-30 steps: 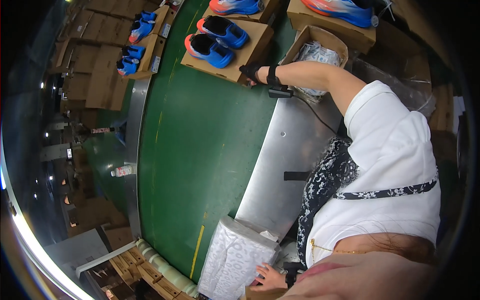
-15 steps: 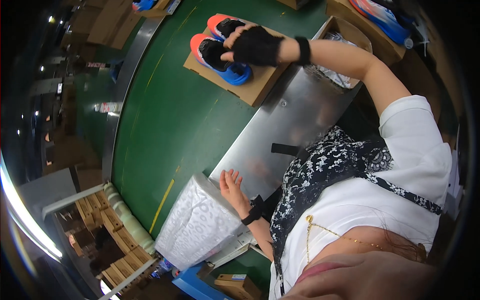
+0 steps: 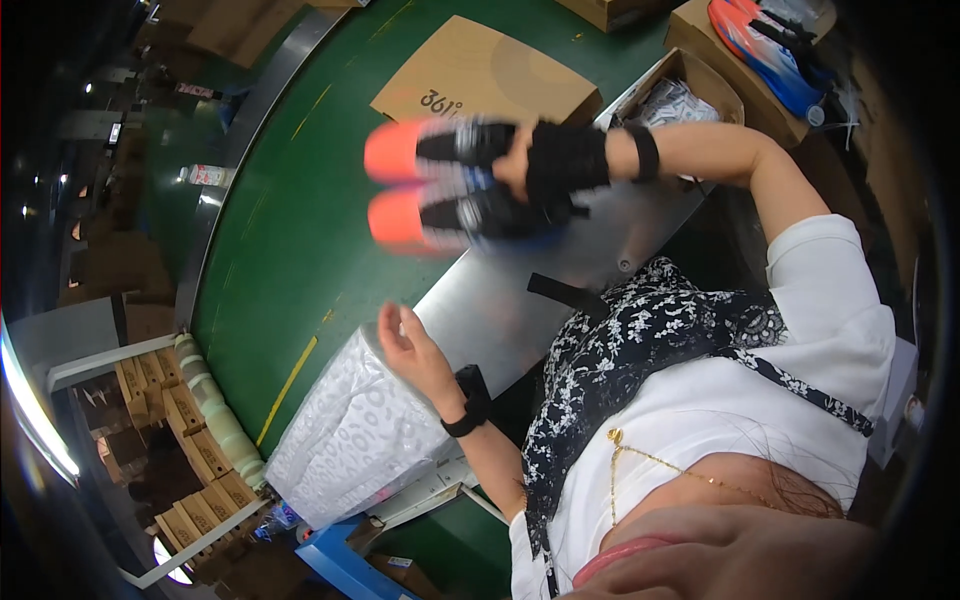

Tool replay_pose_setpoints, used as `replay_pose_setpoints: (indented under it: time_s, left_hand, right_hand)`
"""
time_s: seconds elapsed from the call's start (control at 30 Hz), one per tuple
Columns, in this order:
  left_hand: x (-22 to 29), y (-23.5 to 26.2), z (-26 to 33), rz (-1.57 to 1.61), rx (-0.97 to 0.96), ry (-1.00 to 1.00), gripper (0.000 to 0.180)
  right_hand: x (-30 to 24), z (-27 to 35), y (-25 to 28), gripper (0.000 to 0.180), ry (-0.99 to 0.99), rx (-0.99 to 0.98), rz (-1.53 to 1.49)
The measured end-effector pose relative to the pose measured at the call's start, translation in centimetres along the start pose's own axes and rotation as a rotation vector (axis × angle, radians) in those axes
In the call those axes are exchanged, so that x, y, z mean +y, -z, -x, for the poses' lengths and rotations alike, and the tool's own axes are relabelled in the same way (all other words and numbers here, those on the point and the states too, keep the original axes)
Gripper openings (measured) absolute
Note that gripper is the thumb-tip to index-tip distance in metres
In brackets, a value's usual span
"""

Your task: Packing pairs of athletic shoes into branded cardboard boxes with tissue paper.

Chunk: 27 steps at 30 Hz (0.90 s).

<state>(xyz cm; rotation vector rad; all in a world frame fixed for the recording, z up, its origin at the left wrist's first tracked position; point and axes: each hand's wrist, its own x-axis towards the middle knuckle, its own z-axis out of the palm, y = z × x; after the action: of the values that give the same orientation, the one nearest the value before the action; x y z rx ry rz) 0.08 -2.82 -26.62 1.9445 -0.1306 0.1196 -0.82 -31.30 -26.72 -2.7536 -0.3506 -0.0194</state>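
The green conveyor belt (image 3: 290,230) fills the picture from twelve o'clock down to about eight o'clock, curving with the lens. Beside it, toward the centre, runs the steel worktop (image 3: 500,290), a bare grey sheet that reaches from about seven o'clock up to one o'clock.

On the worktop's lower end, at seven o'clock, lies a stack of white patterned wrapping paper (image 3: 350,430), its top corner just under the left hand.

At twelve o'clock a flat brown box lid (image 3: 480,75) rests on the belt. At one o'clock an open cardboard box (image 3: 690,95) with crumpled white paper inside stands at the worktop's far end, and beyond it, at the upper right rim, another box carries a blue and orange shoe (image 3: 765,45).

The pair of shoes (image 3: 440,190), orange at the toes and black and white behind, hangs in the air above the edge of belt and worktop, just left of centre at eleven o'clock, blurred. The right hand (image 3: 560,170), in a black glove with a black wristband, has its fingers closed around the heels of both shoes, holding them side by side.

The left hand (image 3: 410,345), bare, with a black band at the wrist, sits at the centre low, palm up, fingers loosely spread and holding nothing, just over the top corner of the paper stack.
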Motion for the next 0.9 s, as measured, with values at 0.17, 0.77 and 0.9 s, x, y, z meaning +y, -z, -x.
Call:
replay_pose_setpoints:
  time_s: [0.17,0.77,0.9]
  left_hand:
    - [-1.4,-3.4,-2.6,-0.387,-0.257,-0.299,0.039]
    - [-3.2,-8.3,-6.3,-0.194,-0.538,-0.131,0.054]
    - [-6.0,-7.8,-6.5,-0.860,-0.711,-0.178,0.056]
  right_hand:
    - [-4.3,1.9,-9.3,0.017,0.638,0.132,-0.034]
    - [-0.1,-0.9,-2.3,0.079,-0.018,0.700,-0.566]
    - [4.6,2.2,-0.9,0.077,-0.492,1.084,-0.883]
